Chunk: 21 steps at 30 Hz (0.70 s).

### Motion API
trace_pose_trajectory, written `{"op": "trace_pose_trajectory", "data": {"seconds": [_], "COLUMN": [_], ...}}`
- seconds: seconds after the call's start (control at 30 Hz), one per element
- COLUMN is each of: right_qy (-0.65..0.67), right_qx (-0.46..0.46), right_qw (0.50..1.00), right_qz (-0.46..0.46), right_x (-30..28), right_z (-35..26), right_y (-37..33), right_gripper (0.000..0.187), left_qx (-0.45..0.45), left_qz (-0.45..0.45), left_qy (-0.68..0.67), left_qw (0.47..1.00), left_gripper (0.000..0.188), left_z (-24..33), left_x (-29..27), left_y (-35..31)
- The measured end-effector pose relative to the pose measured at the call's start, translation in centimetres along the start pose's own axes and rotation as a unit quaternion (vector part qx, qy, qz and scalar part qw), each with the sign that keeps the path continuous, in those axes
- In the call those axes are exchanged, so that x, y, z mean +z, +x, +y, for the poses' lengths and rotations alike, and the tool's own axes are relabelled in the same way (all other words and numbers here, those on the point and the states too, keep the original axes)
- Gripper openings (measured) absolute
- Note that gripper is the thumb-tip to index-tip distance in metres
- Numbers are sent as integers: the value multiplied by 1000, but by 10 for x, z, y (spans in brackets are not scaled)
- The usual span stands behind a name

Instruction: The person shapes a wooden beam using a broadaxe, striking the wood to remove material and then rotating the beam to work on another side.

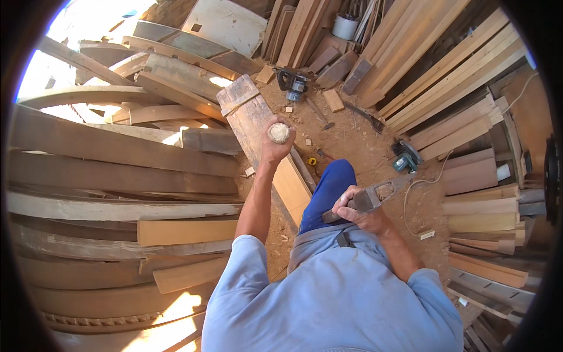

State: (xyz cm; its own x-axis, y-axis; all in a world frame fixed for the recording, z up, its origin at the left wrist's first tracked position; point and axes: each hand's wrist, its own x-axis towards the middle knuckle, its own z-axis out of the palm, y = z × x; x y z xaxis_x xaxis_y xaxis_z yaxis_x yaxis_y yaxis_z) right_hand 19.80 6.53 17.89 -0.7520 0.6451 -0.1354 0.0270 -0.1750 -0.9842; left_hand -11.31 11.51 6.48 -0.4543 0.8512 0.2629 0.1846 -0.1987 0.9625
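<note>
My left hand [273, 148] is closed round an upright tool with a round wooden handle, whose pale, frayed end [279, 134] faces up. What lies below the fist is hidden. Beneath it runs a worn plank [240, 105], with a lighter board [291, 186] on the side nearer me. To the right of my raised knee in blue trousers [334, 183], my right hand [365, 218] grips a tool with a dark, blocky metal head [365, 200]. Its exact kind is unclear. A greyish piece with an opening [385, 190] shows just beyond that head.
Stacked planks [117, 170] fill the left side; boards [404, 53] lean at the far right. On the dusty floor are a dark power tool [293, 83], a green power tool [406, 157] with a cord, a hammer [321, 114] and a yellow tape measure [312, 161]. A white bucket [345, 27] stands behind.
</note>
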Motion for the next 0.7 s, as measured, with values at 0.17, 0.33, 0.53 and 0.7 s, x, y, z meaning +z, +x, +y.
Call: {"op": "trace_pose_trajectory", "data": {"seconds": [0.17, 0.33, 0.53, 0.7], "right_qy": [37, -25, -169, -63], "right_qx": [0, -18, -159, -340], "right_qw": [999, 991, 950, 915], "right_qz": [7, 128, 208, 208], "right_x": [16, 21, 15, 43], "right_z": [-5, 2, -82, -130], "right_y": [1, 1, 34, 88], "right_gripper": [16, 14, 15, 12], "left_qx": [-27, 37, 36, 37], "left_qz": [-35, -116, -68, -47], "left_qy": [-9, 54, 67, 24], "left_qw": [999, 991, 995, 998], "left_gripper": [14, 13, 13, 11], "left_z": [-10, 6, 15, -10], "left_x": [-14, -14, -2, -23], "left_y": [-2, -7, -10, -19]}}
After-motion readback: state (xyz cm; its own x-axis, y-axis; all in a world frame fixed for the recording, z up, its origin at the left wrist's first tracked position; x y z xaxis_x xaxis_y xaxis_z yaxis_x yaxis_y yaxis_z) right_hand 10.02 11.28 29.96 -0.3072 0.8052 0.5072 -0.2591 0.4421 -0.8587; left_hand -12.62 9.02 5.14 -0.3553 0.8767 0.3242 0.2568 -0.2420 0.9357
